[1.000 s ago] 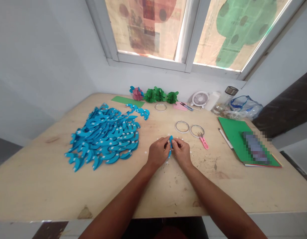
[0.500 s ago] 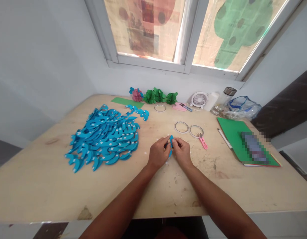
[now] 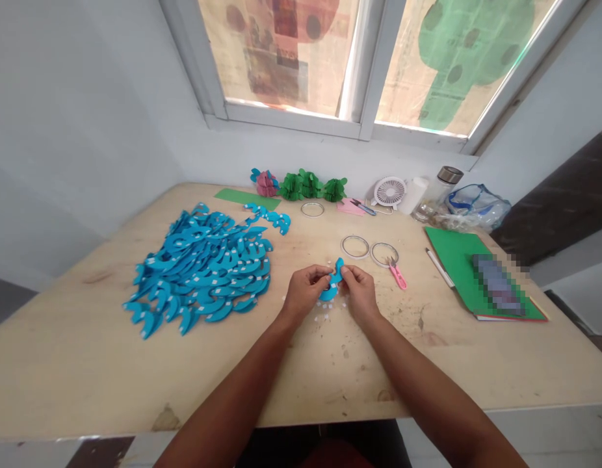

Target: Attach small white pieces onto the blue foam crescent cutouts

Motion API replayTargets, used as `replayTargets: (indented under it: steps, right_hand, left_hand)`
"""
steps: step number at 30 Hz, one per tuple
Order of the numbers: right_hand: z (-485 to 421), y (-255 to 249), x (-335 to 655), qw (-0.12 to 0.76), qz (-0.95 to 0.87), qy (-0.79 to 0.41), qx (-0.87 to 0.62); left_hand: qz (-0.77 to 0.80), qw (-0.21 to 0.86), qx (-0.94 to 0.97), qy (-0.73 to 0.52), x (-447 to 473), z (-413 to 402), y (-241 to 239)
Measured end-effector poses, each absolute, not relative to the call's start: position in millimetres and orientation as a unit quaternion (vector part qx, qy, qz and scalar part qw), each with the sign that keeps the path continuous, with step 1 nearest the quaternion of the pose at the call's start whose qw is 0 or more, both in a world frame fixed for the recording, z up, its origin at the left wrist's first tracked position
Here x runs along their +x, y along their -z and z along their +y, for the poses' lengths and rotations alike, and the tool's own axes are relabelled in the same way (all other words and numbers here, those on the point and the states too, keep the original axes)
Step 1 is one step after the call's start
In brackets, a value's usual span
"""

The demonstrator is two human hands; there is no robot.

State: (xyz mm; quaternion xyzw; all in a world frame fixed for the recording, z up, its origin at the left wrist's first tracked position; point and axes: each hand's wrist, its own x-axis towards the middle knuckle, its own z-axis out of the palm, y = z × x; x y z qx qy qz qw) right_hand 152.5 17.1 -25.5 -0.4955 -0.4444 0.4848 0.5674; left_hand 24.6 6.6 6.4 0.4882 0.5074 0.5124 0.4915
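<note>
Between my two hands is a curved blue paper piece [image 3: 329, 294] with small white squares on it. My left hand [image 3: 305, 290] pinches its left side between thumb and fingers. At its upper right edge, my right hand [image 3: 359, 290] grips it with thumb and forefinger. Small white bits [image 3: 323, 317] lie scattered on the wood just below the piece. Left of my hands spreads a large heap of similar blue paper pieces [image 3: 203, 266], many bearing white squares. A short blue paper strip [image 3: 268, 216] lies at the heap's far right.
Beyond my hands lie tape rolls [image 3: 355, 256] and pink-handled snips [image 3: 398, 277]. Green paper pompoms [image 3: 309, 185], a small fan [image 3: 389, 192] and a bottle [image 3: 442, 188] line the wall. A green folder [image 3: 457, 263] and a white pen [image 3: 440, 268] are at the right.
The blue paper piece has turned so more of its curved face shows. My hands have moved slightly apart, uncovering the white bits beneath. The view has shifted a little.
</note>
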Motion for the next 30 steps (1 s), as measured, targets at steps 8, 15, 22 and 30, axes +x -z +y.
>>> replayTargets:
  steps: [8,15,22,30]
  right_hand:
    - [15.6,23.6,150.8,0.555,-0.452,-0.521,-0.465]
    - [15.8,19.8,153.2,0.564,-0.453,-0.541,-0.430]
    - [14.4,16.3,152.3,0.543,-0.478,-0.517,-0.458]
    - [11.7,17.3,150.1,0.523,-0.505,-0.495,-0.476]
  left_hand:
    - [0.499,0.477,0.480,-0.541,23.6,6.2,-7.9]
    - [0.494,0.462,0.502,-0.540,22.7,6.5,-6.4]
    - [0.507,0.473,0.445,-0.567,23.5,7.9,-2.8]
    - [0.507,0.483,0.408,-0.585,26.1,8.4,-3.7]
